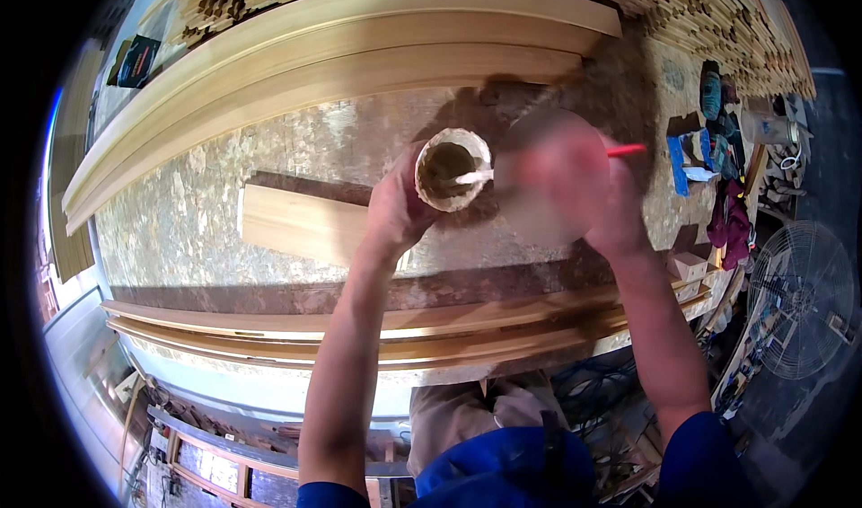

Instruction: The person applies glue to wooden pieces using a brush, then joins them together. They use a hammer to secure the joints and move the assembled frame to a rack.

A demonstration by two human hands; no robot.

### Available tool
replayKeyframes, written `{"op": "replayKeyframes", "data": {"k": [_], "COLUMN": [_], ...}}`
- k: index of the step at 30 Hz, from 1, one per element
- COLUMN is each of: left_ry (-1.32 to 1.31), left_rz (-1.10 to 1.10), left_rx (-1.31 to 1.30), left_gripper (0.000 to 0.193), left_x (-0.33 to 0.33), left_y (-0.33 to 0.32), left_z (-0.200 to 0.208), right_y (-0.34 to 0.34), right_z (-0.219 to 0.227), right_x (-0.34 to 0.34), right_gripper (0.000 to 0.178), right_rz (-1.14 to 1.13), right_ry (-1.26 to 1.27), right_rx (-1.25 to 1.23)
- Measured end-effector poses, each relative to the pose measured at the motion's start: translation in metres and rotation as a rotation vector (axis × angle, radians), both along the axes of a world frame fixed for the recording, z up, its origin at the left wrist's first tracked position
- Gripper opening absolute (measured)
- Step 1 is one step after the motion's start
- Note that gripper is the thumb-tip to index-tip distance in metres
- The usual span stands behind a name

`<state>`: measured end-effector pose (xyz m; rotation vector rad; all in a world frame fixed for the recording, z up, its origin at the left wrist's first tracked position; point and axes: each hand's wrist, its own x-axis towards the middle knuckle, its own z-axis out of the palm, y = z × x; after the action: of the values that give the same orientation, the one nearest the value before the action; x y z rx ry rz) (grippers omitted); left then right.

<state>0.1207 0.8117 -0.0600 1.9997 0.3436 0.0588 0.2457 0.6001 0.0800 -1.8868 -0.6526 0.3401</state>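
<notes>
My left hand (401,198) is wrapped round a round cup (481,149) with a crusted, pale rim, held above the worn worktable (206,162). The inside of the cup looks brownish. From its right, the whitish end of a slim tool (477,177) reaches over the rim into the cup. My right hand (620,204) is closed on this tool, and a red handle (626,150) sticks out past the hand. A blur covers much of that hand and the tool's middle, so I cannot make out its exact kind. A short wooden board (296,223) lies by my left hand.
Long wooden boards (359,36) lie along the table's far side, with stacked wood strips (718,14) beyond. More long strips (242,321) run along the near edge. At the right are a teal tool (710,90), blue tape-like pieces (677,165), a maroon cloth (729,216) and a fan (802,297).
</notes>
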Motion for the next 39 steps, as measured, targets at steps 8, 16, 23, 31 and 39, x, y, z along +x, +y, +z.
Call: {"op": "replayKeyframes", "data": {"k": [8,16,23,31,39], "left_ry": [0.225,0.158,0.05,0.063,0.064], "left_rz": [-0.474,-0.352,-0.314,-0.313,-0.305], "left_rx": [0.715,0.627,0.565,0.531,0.542], "left_gripper": [0.123,0.117,0.112,0.116,0.115], "left_x": [-0.093,-0.098,-0.097,-0.098,-0.098], "left_y": [0.087,0.049,0.046,0.046,0.046], "left_z": [0.034,0.008,0.005,0.004,0.003], "right_y": [-0.077,-0.086,-0.066,-0.064,-0.072], "right_z": [0.0,-0.03,-0.073,-0.066,-0.055], "right_x": [-0.029,-0.131,-0.154,-0.176,-0.205], "right_gripper": [0.017,0.025,0.023,0.017,0.019], "right_rz": [-0.342,-0.429,-0.472,-0.251,-0.01], "right_ry": [0.864,0.795,0.675,0.349,0.01], "right_rx": [0.435,0.269,0.25,0.064,-0.129]}}
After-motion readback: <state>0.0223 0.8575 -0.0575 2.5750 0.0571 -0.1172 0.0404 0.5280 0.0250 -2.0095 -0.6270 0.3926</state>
